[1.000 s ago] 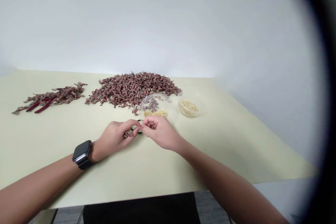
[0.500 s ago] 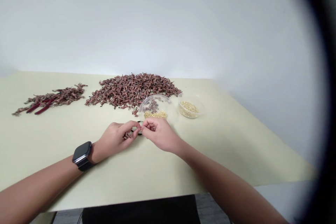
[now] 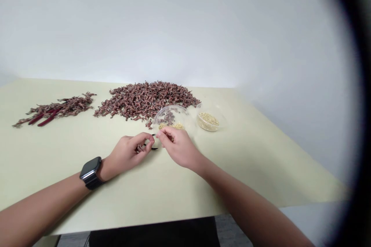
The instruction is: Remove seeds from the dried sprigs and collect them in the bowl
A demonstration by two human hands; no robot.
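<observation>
My left hand (image 3: 129, 153) is closed, thumb and forefinger pinched together. Dark curved ends of a thin black band (image 3: 154, 148) stick out past those fingertips. Small brownish-red knotted pieces (image 3: 140, 148) show in the curl of the same hand. Just to the right, my right hand (image 3: 178, 146) is also closed in a pinch; anything between its fingertips is too small to make out. It is in front of a shallow clear dish (image 3: 188, 117), which holds small gold grains (image 3: 177, 126) and some brownish-red bits. Part of the dish is hidden by the right hand.
A large heap of brownish-red knotted pieces (image 3: 147, 100) lies behind the dish. A clear bowl with gold grains (image 3: 209, 119) stands to the right. At far left lies a smaller bundle (image 3: 66, 106) with dark red strips (image 3: 48, 117). The pale table (image 3: 130, 200) meets a white wall.
My right hand has moved slightly up, and its fingertips have come a little away from the left hand's. More of the black band's ends shows. The left hand has hardly moved.
</observation>
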